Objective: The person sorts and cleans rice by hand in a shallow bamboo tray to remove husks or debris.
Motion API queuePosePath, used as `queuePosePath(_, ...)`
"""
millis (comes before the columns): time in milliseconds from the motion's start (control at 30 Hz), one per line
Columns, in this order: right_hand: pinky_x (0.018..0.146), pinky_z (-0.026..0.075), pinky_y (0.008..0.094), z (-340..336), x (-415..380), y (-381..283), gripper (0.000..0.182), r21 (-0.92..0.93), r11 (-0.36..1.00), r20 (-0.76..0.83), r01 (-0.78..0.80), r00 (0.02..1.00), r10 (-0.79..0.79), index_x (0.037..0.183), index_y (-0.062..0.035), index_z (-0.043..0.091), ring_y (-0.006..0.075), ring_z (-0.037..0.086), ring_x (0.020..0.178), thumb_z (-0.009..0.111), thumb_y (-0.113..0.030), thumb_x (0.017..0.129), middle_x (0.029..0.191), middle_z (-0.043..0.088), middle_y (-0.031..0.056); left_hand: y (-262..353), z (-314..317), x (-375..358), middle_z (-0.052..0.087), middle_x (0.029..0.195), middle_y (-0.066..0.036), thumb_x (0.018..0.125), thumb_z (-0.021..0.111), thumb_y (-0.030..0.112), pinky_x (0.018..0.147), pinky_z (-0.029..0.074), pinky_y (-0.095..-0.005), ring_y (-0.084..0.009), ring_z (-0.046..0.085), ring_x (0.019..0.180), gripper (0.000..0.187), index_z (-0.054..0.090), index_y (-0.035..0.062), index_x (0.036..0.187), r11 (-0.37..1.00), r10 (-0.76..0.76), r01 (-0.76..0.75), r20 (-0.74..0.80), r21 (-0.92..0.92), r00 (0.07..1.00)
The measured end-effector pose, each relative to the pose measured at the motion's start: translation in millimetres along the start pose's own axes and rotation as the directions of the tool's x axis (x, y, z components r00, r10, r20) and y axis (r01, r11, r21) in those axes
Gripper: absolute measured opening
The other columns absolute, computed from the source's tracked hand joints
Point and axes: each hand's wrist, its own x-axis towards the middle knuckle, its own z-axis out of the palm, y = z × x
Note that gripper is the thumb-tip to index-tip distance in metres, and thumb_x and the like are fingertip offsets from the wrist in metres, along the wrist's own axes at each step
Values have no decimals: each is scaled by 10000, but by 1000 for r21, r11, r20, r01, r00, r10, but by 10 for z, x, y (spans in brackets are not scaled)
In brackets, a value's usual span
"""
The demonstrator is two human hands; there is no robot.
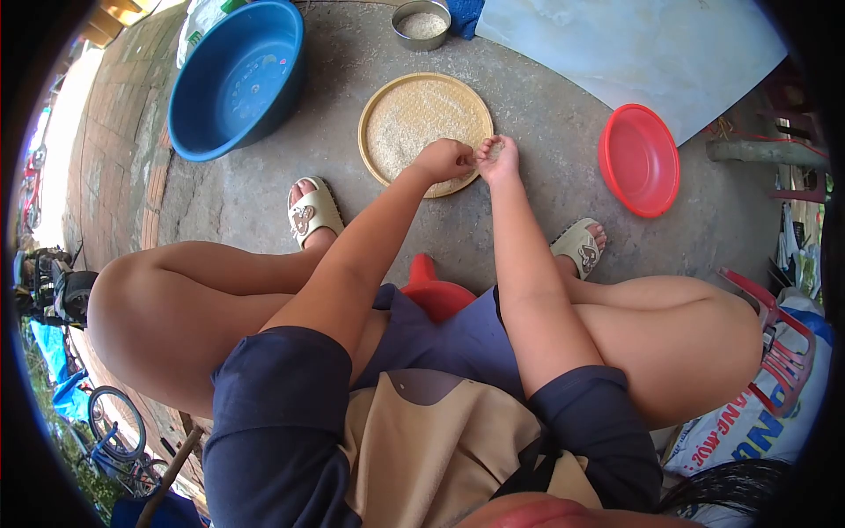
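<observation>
A round woven tray (363,145) lies on the concrete floor, spread with pale rice grains (409,119). My left hand (446,161) is over the tray's near right part, its fingers closed in a pinch. What the pinch holds is too small to make out. Close beside it, my right hand (499,158) is turned palm up at the tray's right rim. Its fingers curl around a small amount of grain in the palm. The two hands' fingertips nearly meet.
A large blue basin (198,132) stands at the far left. Behind the tray sits a metal bowl (398,33) with grain inside. A red basin (656,209) is on the right, near a pale sheet (616,53). My sandalled feet flank the tray.
</observation>
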Motion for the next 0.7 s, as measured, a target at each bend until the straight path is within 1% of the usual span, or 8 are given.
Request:
queuePosePath(133,541,405,283,37,-42,8,242,-37,999,-48,22,999,-24,762,-81,509,172,516,613,432,-280,877,713,543,51,17,-287,112,628,662,-93,681,646,186,599,479,-333,-227,608,605,129,638,82,757,957,-245,208,-177,-204,953)
queuePosePath(167,541,405,283,48,-58,5,242,-34,999,-48,22,999,-24,762,-81,509,172,516,613,432,-280,877,713,543,51,29,-385,137,615,647,-35,703,680,178,578,457,-289,-127,555,578,143,647,72,793,943,-284,246,-160,-222,945)
queuePosePath(200,556,414,281,54,-64,3,248,-55,998,-37,24,999,-26,768,-83,514,175,532,631,423,-285,879,731,557,56,-1,-418,165,615,647,-35,703,680,178,578,457,-289,-127,555,578,143,647,72,793,944,-284,247,-159,-219,946)
queuePosePath(300,576,427,278,58,-73,6,264,-71,997,-19,24,1000,-25,774,-84,518,180,555,657,402,-295,882,752,575,63,-24,-470,199,655,738,-46,686,707,184,647,473,-310,-166,600,674,214,684,94,879,978,-131,151,135,-147,982)
queuePosePath(333,580,430,277,51,-65,5,274,-70,997,-13,23,1000,-23,773,-84,518,181,563,666,391,-300,883,756,580,64,-12,-398,173,655,738,-46,686,707,184,647,473,-310,-166,600,674,214,684,94,879,978,-131,150,136,-145,982)
queuePosePath(433,591,436,277,-13,3,19,279,-96,994,55,47,998,-42,777,-81,516,183,566,670,381,-301,883,757,584,66,0,-12,128,651,824,-81,647,697,159,692,483,-366,-282,623,748,179,664,95,810,975,158,-185,203,121,966)
queuePosePath(533,598,440,278,-56,13,-5,278,-140,988,66,70,996,-61,778,-78,514,187,571,672,380,-298,882,759,587,71,37,117,90,635,787,-92,648,675,135,681,482,-366,-279,618,738,145,653,90,784,991,73,-92,177,101,981)
queuePosePath(700,597,441,280,29,-23,-10,279,-136,989,16,53,999,-51,786,-74,518,195,574,670,376,-295,880,764,591,77,23,50,112,640,795,-91,656,669,114,676,480,-367,-265,621,738,109,661,96,763,995,101,-99,235,-20,967)
